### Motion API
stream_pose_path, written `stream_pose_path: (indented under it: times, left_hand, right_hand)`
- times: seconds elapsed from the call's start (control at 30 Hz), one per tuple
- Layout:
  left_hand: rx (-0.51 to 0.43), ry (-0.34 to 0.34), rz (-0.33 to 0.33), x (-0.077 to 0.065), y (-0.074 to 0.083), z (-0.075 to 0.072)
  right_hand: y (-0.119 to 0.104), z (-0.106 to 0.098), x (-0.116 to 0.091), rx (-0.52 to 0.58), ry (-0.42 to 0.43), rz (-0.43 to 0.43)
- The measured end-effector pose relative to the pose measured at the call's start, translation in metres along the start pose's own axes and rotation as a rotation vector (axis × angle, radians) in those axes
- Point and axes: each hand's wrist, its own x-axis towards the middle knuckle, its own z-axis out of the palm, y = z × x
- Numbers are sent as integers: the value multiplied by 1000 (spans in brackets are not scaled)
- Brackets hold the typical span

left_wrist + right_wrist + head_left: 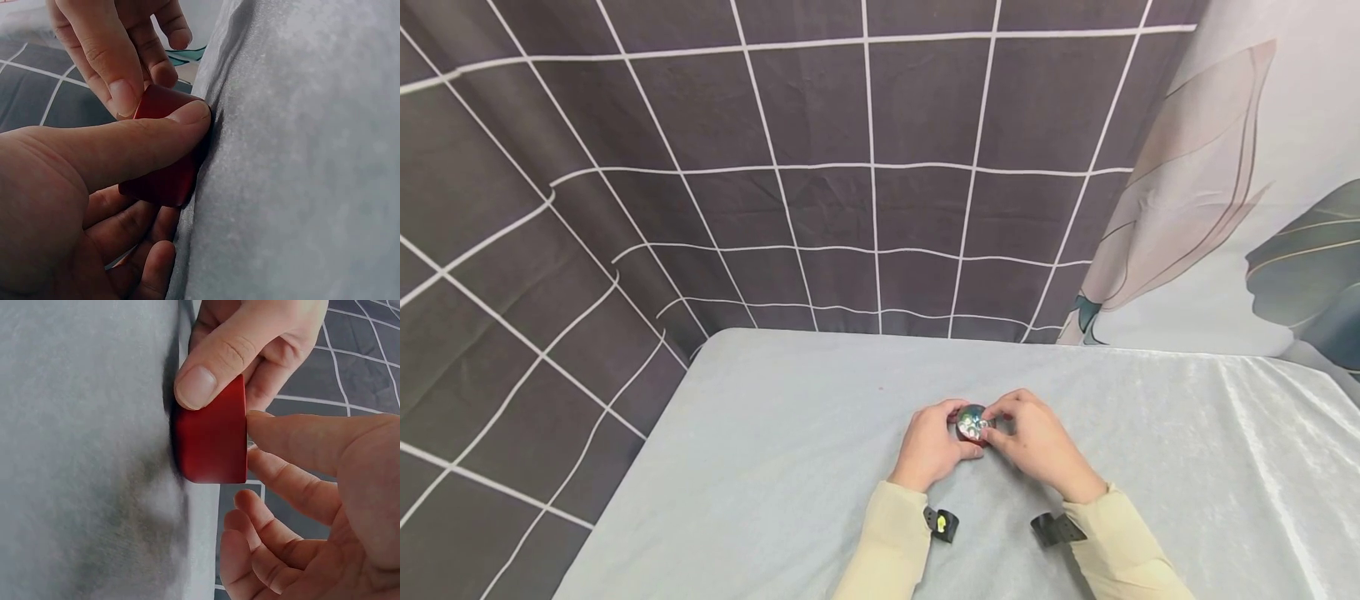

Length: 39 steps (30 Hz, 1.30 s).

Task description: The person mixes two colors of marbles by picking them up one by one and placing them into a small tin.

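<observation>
A small round red container (973, 425) stands on the cloth-covered surface, with shiny silvery and blue-green contents showing at its top. My left hand (928, 442) grips its side: the thumb (165, 134) lies along the smooth red wall (162, 181) and the fingers curl behind. From the other side my right hand (1037, 437) brings its thumb and index finger (287, 475) to the open top. A tiny glint shows between these two fingertips at the rim. Whether they pinch a piece of the contents is too small to tell. Its other fingers (262, 550) are loosely bent.
A pale grey velvety cloth (760, 450) covers the table. Behind and to the left hangs a dark curtain (820, 200) with white grid lines. A curtain with a leaf print (1195, 208) hangs at the right. Dark straps (943, 523) sit at both wrists.
</observation>
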Motion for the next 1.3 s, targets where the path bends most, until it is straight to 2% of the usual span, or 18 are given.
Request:
stream_pose_path:
  times: [0.37, 0.87, 1.07, 1.3]
  left_hand:
    - [7, -2, -1, 2, 1, -1]
    - [18, 3, -2, 1, -1, -2]
    - [16, 11, -2, 1, -3, -3]
    - [2, -11, 17, 0, 0, 0]
  right_hand:
    - [0, 0, 1, -7, -3, -7]
    - [-4, -3, -2, 2, 12, 26]
    - [-3, -4, -2, 14, 31, 6]
    - [0, -7, -6, 1, 51, 14]
